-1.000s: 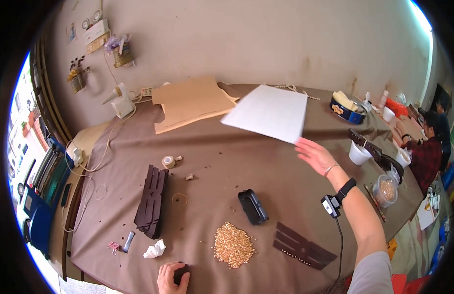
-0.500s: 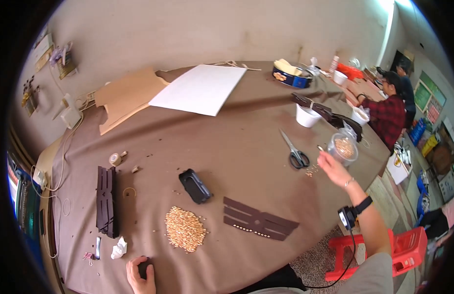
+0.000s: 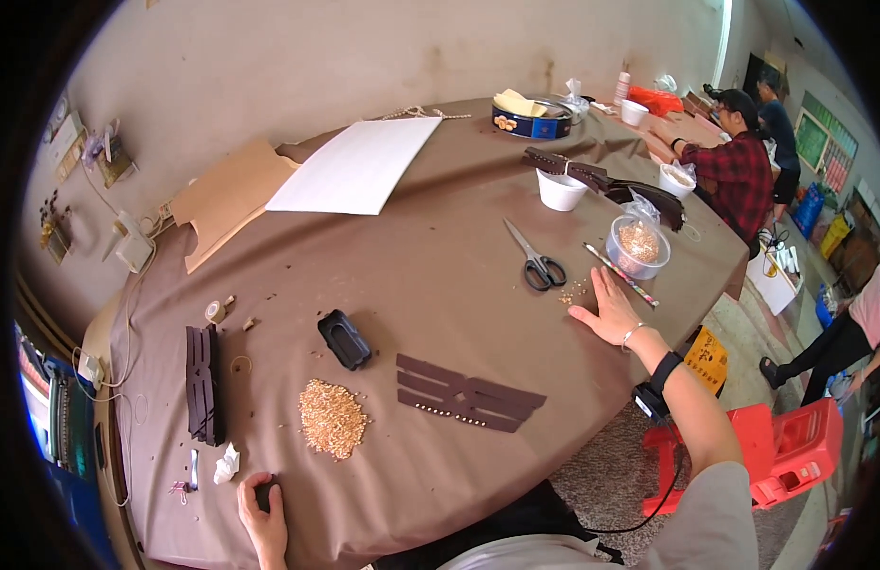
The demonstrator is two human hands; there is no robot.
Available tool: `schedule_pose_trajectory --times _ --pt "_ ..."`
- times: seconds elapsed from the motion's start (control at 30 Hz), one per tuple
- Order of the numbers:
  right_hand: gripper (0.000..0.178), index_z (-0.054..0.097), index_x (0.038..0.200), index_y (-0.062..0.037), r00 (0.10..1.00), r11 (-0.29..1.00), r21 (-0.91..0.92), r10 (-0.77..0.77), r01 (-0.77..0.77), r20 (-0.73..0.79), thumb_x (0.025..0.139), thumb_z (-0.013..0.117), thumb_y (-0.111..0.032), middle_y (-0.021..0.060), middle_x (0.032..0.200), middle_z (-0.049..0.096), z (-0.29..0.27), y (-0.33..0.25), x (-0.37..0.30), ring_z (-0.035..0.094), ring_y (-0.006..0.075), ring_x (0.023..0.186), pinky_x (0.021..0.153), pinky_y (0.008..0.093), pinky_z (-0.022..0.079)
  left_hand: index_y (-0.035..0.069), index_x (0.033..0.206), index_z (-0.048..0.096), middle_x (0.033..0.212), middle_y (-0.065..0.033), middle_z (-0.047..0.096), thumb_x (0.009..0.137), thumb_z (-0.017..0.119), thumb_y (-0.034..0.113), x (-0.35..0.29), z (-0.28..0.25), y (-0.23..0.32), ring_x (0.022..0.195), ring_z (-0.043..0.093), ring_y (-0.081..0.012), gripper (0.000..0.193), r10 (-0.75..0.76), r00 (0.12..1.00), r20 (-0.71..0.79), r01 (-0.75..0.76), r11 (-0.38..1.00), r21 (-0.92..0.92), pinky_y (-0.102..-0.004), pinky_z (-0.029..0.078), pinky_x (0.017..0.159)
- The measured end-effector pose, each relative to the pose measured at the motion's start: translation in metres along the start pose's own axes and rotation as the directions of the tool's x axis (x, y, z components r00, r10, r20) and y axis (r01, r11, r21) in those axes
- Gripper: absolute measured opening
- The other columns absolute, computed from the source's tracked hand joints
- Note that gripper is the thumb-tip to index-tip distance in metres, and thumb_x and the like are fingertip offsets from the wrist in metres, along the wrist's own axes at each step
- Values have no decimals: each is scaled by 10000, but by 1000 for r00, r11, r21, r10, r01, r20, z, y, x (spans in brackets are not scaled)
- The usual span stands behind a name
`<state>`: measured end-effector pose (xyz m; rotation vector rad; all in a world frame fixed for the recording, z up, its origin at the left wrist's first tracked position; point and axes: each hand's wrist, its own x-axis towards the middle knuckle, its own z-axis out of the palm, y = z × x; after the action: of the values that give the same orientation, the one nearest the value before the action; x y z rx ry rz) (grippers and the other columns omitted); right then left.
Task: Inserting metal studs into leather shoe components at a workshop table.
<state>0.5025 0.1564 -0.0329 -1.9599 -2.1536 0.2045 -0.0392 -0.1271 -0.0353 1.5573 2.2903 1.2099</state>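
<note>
My right hand (image 3: pixel 613 312) is open, fingers spread, by a thin patterned pen (image 3: pixel 619 274) on the brown cloth. A few loose gold beads (image 3: pixel 571 293) lie beside its fingertips, with black-handled scissors (image 3: pixel 537 261) just left. Behind is a clear tub (image 3: pixel 640 249) of beads. At the near edge, my left hand (image 3: pixel 259 521) curls round a small black rounded object (image 3: pixel 266 492), partly hidden. Between the hands lie a heap of gold beads (image 3: pixel 333 419) and a dark brown slotted strip (image 3: pixel 470 391) with a row of beads along its near edge. Above the heap sits a black tray (image 3: pixel 345 339).
A stack of dark strips (image 3: pixel 202 385) stands at left near a crumpled tissue (image 3: pixel 227 464). White board (image 3: pixel 356 166) and brown card (image 3: pixel 229 204) lie at the back. A white cup (image 3: pixel 561 190) and blue tin (image 3: pixel 532 123) are farther right. Another person (image 3: pixel 733 171) sits beyond.
My right hand has opened and spread its fingers; the pen, partly showing at its fingertips before, now lies on the cloth. The view has shifted; my left hand stays on the black object.
</note>
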Motion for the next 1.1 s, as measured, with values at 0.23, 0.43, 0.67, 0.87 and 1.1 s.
schedule_pose_trajectory --times 0.23,0.43,0.67,0.87,1.1 --pt "908 107 1449 13 993 998 -36 -48 52 110 877 394 -632 200 1519 99 3 -11 12 84 305 1416 1150 396 101 14 968 572 917 -111 584 776 607 23 0 -1 0 884 563 -261 195 13 1000 -10 -13 999 -30 -348 436 832" --pt "734 179 1431 25 951 958 59 -287 282 113 944 378 -486 200 1501 172 8 -13 4 141 298 1405 1148 390 137 14 972 574 913 -111 585 778 607 26 0 0 -3 880 566 -259 197 13 1000 -13 -14 998 -59 -350 439 827" --pt "493 319 1381 -9 894 895 162 -435 416 107 946 440 -205 176 1469 261 -1 -27 -11 291 318 1343 1109 371 272 11 986 568 926 -114 587 780 609 23 -3 -3 -1 876 569 -260 211 31 999 -17 -32 998 -46 -352 444 822" --pt "386 497 1244 -43 964 966 123 -207 229 -169 861 457 -4 168 1306 464 -14 19 1 494 343 1145 959 390 424 13 1031 561 956 -98 593 793 602 -3 1 -9 12 909 571 -210 242 -15 997 78 26 989 -143 -304 443 837" --pt "305 546 1189 -51 951 948 132 -300 289 74 891 529 -111 151 1181 556 -29 -2 14 540 318 1077 908 369 447 35 1066 515 946 -58 591 901 576 126 16 -43 116 853 596 -165 198 -13 986 164 145 532 -834 -299 495 783"
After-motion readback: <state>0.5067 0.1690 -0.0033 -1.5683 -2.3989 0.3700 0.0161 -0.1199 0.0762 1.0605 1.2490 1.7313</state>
